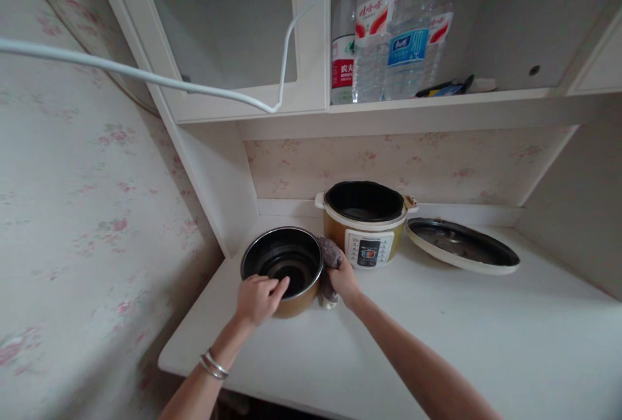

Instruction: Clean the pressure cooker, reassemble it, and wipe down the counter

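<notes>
A round cooking pot [302, 304], black inside with a tan outer wall, stands on the white counter. My left hand [260, 297] is closed over its near left rim, the thumb reaching inside. In my closed right hand [343, 277] is a bunched dark greyish cloth [330, 253], pressed against or right beside the pot's right wall. Just behind that hand sits a gold and white electric cooker [335, 229], uncovered, with a control panel on its front. The cooker's round lid [461, 244] lies at its right, dark inner face up.
Above the counter [413, 342] hangs a white cabinet with an open shelf [515, 93] holding several plastic bottles [374, 37] and small items. A white cable [194, 87] runs across the upper left. Flowered wall [97, 212] borders the counter's left side.
</notes>
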Motion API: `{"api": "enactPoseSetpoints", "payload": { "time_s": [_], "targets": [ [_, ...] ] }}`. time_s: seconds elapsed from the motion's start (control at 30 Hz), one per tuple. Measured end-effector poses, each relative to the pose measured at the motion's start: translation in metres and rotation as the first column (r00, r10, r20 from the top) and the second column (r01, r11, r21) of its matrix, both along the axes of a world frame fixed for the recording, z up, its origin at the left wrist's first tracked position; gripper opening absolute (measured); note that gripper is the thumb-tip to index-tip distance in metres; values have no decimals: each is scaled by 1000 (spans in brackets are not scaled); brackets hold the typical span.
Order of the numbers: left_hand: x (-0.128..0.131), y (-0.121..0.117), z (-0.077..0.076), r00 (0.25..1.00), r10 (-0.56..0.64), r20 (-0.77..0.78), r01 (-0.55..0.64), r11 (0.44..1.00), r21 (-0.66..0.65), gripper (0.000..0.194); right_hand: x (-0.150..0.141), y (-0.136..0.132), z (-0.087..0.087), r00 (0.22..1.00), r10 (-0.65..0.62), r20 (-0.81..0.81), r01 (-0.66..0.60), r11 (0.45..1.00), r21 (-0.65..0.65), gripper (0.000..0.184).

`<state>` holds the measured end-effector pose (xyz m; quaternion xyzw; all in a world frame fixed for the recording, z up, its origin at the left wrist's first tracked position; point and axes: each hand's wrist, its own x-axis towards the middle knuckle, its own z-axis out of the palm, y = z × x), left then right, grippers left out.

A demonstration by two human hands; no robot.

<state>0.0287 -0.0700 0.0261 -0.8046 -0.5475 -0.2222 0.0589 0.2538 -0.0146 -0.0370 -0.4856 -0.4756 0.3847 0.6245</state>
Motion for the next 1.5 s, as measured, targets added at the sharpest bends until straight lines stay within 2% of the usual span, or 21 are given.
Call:
{"api": "enactPoseSetpoints", "payload": {
  "time_s": [0.1,0.17,0.23,0.33,0.43,0.53,0.6,0.67,0.77,0.83,0.97,1.07,1.2,1.33,1.4,1.5],
  "targets": [
    [-42,18,7,996,-86,-27,86,996,18,53,4,12,1,996,88,31,-84,992,-93,67],
    [-58,28,13,996,-44,-71,49,997,64,49,1,10,-5,995,95,28,-91,986,-139,69],
    [-59,32,16,995,52,-88,-41,991,124,47,-6,3,-14,997,71,26,-66,986,-151,71],
    [-30,27,12,995,94,-28,-89,987,136,44,-21,-12,-26,1000,25,19,-23,993,-117,71],
    [23,14,4,999,40,32,-42,996,73,38,-36,-27,-31,1000,-14,0,14,998,-62,70],
    [66,2,1,993,110,51,-113,992,50,35,-43,-33,-28,998,-30,-55,27,998,-60,71],
    [75,-3,3,985,150,81,-153,987,38,35,-41,-31,-24,997,-36,-70,31,997,-73,71],
    [67,-4,5,982,161,99,-165,986,30,38,-33,-24,-18,998,-48,-40,45,997,-69,71],
    [36,-2,3,977,207,57,-210,975,67,49,-19,-8,-6,998,-52,23,53,997,-51,67],
    [10,2,-2,975,223,13,-223,969,110,56,-12,3,2,999,-3,41,7,994,-107,62],
    [-31,20,-16,997,80,7,-81,982,172,56,3,10,17,993,112,34,-98,956,-276,53],
    [-46,35,-24,998,-13,54,1,976,219,53,18,-3,29,994,107,29,-94,953,-290,44],
    [-52,52,-28,995,-34,89,10,965,261,52,44,-36,51,987,107,-120,-138,947,-291,39],
    [-44,58,-25,985,83,153,-123,954,275,46,68,-73,85,898,98,-428,-245,921,-304,38],
    [-33,52,-26,963,129,236,-191,945,267,42,80,-87,107,851,32,-524,-226,923,-310,38],
    [-8,26,-36,880,122,460,-258,934,246,40,101,-96,145,833,-74,-549,-97,956,-276,40]
  ]
}}
